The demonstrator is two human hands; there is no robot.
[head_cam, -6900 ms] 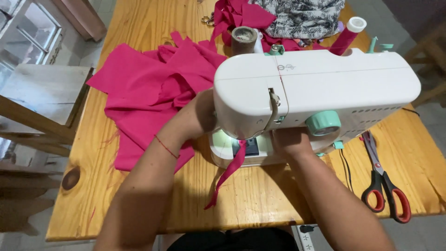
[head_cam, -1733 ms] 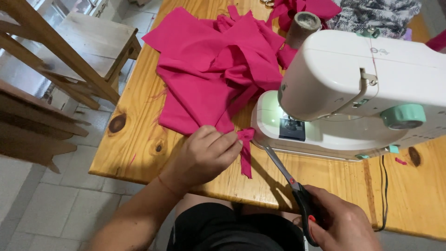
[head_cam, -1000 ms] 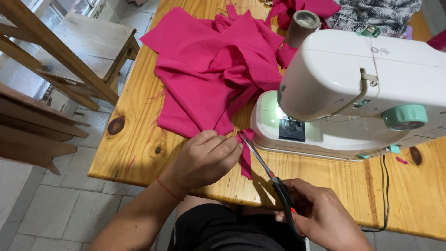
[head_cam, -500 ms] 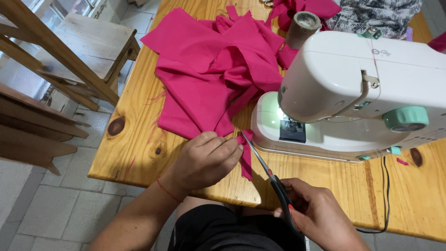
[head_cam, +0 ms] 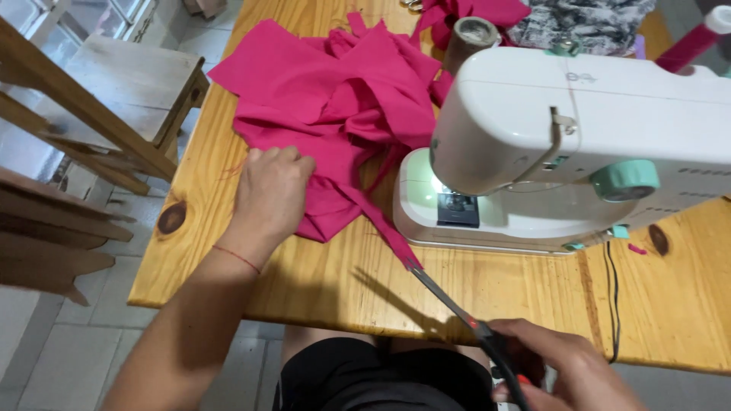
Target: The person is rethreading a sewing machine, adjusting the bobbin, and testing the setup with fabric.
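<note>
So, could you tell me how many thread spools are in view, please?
2: a brownish spool behind the sewing machine, left end; a pink spool at its right end. Others may be hidden.

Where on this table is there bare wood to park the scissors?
Bare wood runs along the near table edge between the pink fabric and the scissors, and right of the black cord. Behind the sewing machine it is crowded.

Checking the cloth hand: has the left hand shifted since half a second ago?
Yes. The left hand slid left, away from the sewing machine, onto the pink cloth.
</note>
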